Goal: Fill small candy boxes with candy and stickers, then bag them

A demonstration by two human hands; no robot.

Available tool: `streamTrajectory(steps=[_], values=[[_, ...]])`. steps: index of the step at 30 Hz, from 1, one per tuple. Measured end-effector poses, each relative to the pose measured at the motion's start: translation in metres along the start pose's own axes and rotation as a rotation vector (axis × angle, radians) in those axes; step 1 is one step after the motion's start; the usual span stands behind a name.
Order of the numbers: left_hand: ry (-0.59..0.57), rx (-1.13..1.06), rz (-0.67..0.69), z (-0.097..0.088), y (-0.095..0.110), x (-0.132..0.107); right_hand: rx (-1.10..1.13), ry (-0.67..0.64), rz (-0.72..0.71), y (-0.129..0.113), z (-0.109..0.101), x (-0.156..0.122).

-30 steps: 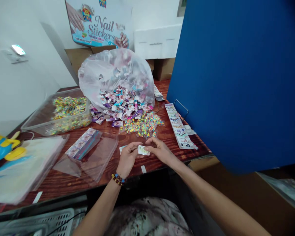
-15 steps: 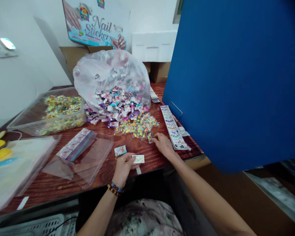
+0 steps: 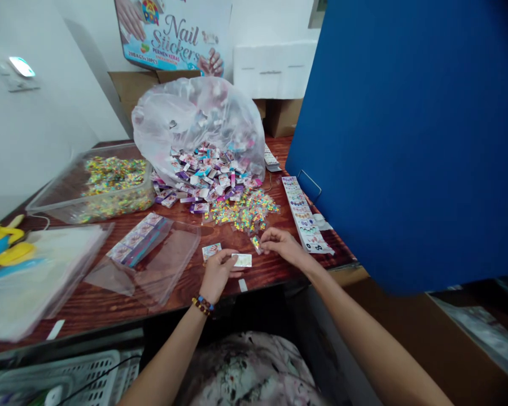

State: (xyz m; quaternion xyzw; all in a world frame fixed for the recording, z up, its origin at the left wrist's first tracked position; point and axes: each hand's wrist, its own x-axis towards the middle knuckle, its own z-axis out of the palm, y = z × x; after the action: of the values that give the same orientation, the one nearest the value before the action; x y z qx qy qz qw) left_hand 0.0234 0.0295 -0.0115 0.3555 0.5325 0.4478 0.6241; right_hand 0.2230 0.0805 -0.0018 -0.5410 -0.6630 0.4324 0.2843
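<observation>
Between the thumb and fingers of my left hand (image 3: 218, 274) is a small sticker card (image 3: 242, 260), pale with faint greenish marks. A small printed box (image 3: 211, 251) lies on the table just behind that hand. My right hand (image 3: 281, 246) pinches a little clear candy packet (image 3: 256, 244) with yellow and coloured pieces inside. Just beyond it spreads a pile of similar candy packets (image 3: 245, 211). Farther back, many small printed boxes (image 3: 211, 175) spill from a large clear plastic bag (image 3: 165, 113).
Long strips of nail stickers (image 3: 303, 217) lie to the right, beside a blue panel (image 3: 398, 146). At left are a clear bin (image 3: 55, 211) of candy packets, a wrapped row of boxes (image 3: 138, 239) and a stack of plastic bags (image 3: 63, 259). A Nail Stickers carton (image 3: 173, 34) stands behind.
My right hand has drawn a candy packet away from the pile, towards my left hand. The left hand keeps hold of the sticker card. The whole view has shifted slightly.
</observation>
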Motion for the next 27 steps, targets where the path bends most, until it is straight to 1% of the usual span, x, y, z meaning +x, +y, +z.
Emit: streamTrajectory(steps=[2,3,4,7,9,13,16,18,20,22,25,27], values=[[-0.027,0.012,-0.011,0.001,0.002,0.001,0.189,-0.172,-0.084,-0.006,0.004,-0.006],[-0.039,0.015,-0.016,0.002,0.002,0.001,0.209,-0.218,-0.124,-0.009,0.006,-0.008],[-0.051,0.016,-0.018,0.002,0.003,0.0,0.165,-0.233,-0.161,-0.012,0.009,-0.01],[-0.074,0.008,-0.019,0.002,0.003,-0.003,-0.07,-0.239,-0.286,-0.02,0.013,-0.011],[-0.098,0.004,-0.017,0.001,0.004,-0.004,-0.176,-0.296,-0.351,-0.026,0.012,-0.008],[-0.167,0.019,-0.014,-0.003,0.006,-0.005,-0.328,-0.409,-0.405,-0.037,0.01,-0.002],[-0.206,0.03,-0.009,-0.007,0.006,-0.005,-0.398,-0.444,-0.402,-0.043,0.009,-0.001],[-0.224,0.036,-0.004,-0.009,0.005,-0.006,-0.403,-0.434,-0.374,-0.044,0.011,-0.001],[-0.21,0.04,0.006,-0.012,0.004,-0.006,-0.34,-0.392,-0.325,-0.042,0.015,-0.003],[-0.162,0.023,0.018,-0.015,0.003,-0.006,-0.17,-0.293,-0.261,-0.036,0.022,-0.005],[-0.073,-0.021,0.061,-0.017,0.001,-0.005,0.142,-0.121,-0.097,-0.023,0.037,-0.009],[-0.043,-0.026,0.116,-0.014,0.0,-0.005,0.282,-0.105,0.023,-0.016,0.047,-0.013]])
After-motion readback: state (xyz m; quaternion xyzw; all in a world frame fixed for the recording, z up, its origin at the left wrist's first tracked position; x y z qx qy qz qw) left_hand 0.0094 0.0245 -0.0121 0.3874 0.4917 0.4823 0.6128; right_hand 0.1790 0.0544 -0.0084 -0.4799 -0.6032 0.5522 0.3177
